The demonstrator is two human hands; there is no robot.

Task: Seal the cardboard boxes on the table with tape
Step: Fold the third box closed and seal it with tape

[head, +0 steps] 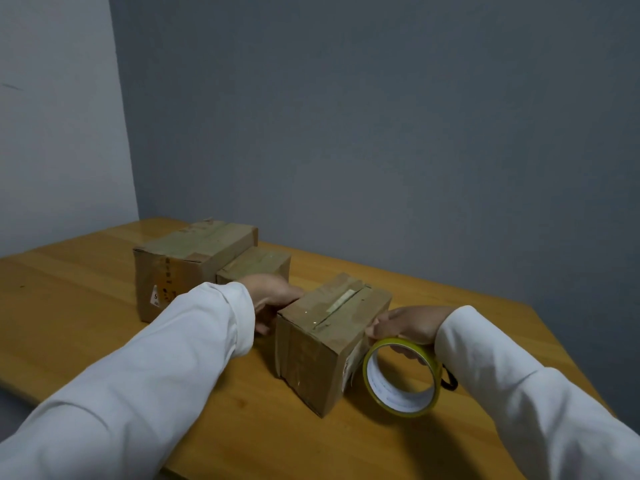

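cardboard box (pixel 332 327) sits near centre on a wooden table (pixel 86 306). left hand (pixel 273 299) grips its left side; right hand (pixel 408 327) holds a tape roll (pixel 401 375) just right of it. if the left hand's grip slips, the box may slide and the tape go on crooked.

Brown boxes (pixel 332 327), yellow tape roll (pixel 401 377) w/ white core, white sleeves (pixel 166 358).

bare table (pixel 86 323) left | two boxes (pixel 194 261) block far side
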